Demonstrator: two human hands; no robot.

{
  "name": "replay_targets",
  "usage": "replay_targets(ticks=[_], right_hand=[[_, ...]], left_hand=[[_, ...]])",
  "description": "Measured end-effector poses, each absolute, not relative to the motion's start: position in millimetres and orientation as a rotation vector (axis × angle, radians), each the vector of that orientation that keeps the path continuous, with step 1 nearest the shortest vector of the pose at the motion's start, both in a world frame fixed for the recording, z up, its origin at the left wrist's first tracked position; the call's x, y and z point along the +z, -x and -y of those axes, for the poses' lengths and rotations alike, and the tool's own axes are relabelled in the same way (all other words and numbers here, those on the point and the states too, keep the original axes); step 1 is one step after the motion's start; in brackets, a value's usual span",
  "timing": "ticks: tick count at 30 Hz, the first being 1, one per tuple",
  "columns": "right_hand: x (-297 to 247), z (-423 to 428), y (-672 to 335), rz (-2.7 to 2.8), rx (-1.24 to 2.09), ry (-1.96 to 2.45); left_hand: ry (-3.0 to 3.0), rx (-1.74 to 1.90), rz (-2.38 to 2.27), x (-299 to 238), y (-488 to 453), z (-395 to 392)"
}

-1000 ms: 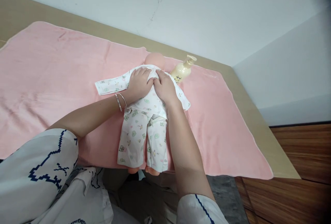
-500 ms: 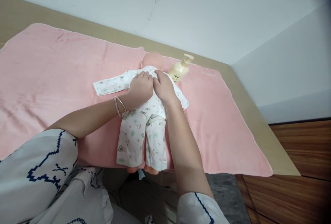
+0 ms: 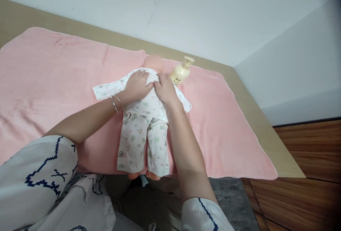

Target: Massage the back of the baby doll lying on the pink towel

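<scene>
The doll (image 3: pixel 145 117) lies face down in the middle of the pink towel (image 3: pixel 53 78), head toward the wall and feet at the near edge of the table (image 3: pixel 269 145). It wears a white printed suit. I see my left hand (image 3: pixel 137 86) flat on its upper back, fingers spread and pressing the cloth, gripping nothing. My right hand (image 3: pixel 165 89) lies just beside it, palm down on the same back, fingers together and loose. Two bangles (image 3: pixel 117 103) sit on my left wrist. A cream pump bottle (image 3: pixel 181 71) lies tilted near the doll's head, on the towel.
</scene>
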State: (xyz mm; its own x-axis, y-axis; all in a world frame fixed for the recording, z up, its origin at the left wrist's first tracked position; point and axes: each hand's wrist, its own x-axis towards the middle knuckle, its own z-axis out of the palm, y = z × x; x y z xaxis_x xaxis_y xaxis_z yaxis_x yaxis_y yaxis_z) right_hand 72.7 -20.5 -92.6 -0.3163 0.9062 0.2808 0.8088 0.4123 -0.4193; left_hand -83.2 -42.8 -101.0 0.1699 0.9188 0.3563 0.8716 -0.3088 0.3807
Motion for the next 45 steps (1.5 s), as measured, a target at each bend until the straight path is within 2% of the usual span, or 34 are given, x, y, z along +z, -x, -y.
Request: replay_targets(ticks=[10, 17, 24, 36, 45], right_hand=[[-77, 38, -64, 2.288, 0.128, 1.414], [-92, 28, -65, 2.233, 0.234, 1.427], [-92, 26, -71, 2.182, 0.337, 1.440], [-73, 50, -56, 2.323, 0.130, 1.557], [-102, 17, -72, 2.195, 0.331, 1.449]], left_hand=[[-2.260, 0.869, -1.748, -103, 86, 42], [-2.231, 0.892, -1.769, -102, 85, 41], [-2.459, 0.809, -1.841, -93, 61, 77], [-2.270, 0.833, -1.781, -104, 81, 45], [-2.427, 0.808, -1.842, -101, 58, 76]])
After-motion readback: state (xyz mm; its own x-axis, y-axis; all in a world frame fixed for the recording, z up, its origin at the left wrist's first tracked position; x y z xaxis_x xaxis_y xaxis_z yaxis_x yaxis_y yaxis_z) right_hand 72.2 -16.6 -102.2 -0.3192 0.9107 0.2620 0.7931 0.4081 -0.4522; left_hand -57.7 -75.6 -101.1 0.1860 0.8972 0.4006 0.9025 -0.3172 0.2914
